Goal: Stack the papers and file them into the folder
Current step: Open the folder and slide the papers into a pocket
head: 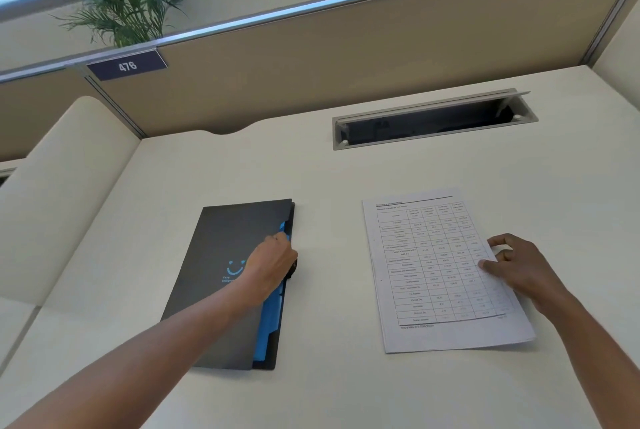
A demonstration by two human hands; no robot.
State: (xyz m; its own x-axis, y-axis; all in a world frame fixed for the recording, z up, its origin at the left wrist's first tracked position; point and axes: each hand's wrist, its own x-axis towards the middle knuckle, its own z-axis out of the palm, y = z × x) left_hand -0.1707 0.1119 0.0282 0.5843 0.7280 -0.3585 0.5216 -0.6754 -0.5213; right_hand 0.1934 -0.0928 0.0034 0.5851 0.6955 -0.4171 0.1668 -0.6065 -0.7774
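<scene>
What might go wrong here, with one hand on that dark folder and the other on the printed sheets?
The left hand grips only the right edge of the black folder, so the cover might slip shut before the papers arrive. The right hand presses only the right edge of the papers; sliding them from there may fan the stack or crease a corner. The blue tabbed dividers peeking out could snag incoming sheets.

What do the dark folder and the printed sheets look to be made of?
The dark grey folder with a blue smiley logo looks like matte card or thin plastic: flat, stiff cover, no glare; which one is unclear. Its blue inner dividers look like smoother plastic or coated card. The white printed sheets with a table are plain uncoated paper, thin and slightly fanned at the edges.
</scene>
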